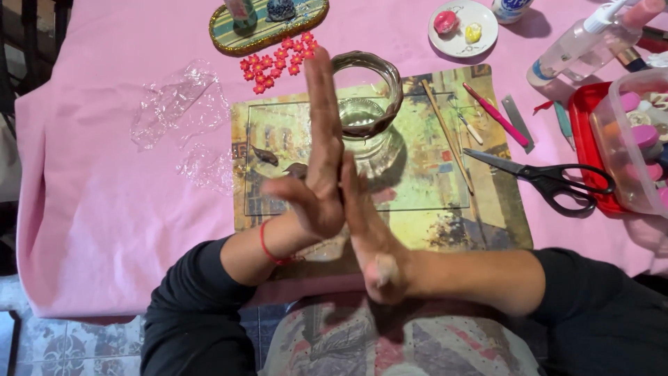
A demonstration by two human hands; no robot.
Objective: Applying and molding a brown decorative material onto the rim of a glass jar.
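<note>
Pink table (104, 209): glass jar (367, 104) just beyond pressed hands (341, 202).

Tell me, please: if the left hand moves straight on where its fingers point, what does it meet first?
Likely the red flower beads: the left hand points up the picture toward them. The glass jar lies just right of that line; the hand's height above the table is unclear.

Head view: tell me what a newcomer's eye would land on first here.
First the two hands, left hand and right hand, pressed palm to palm at centre above a picture placemat. Just behind them stands a clear glass jar. Black-handled scissors lie at the right on the mat's edge, and the pink tablecloth fills the rest.
</note>
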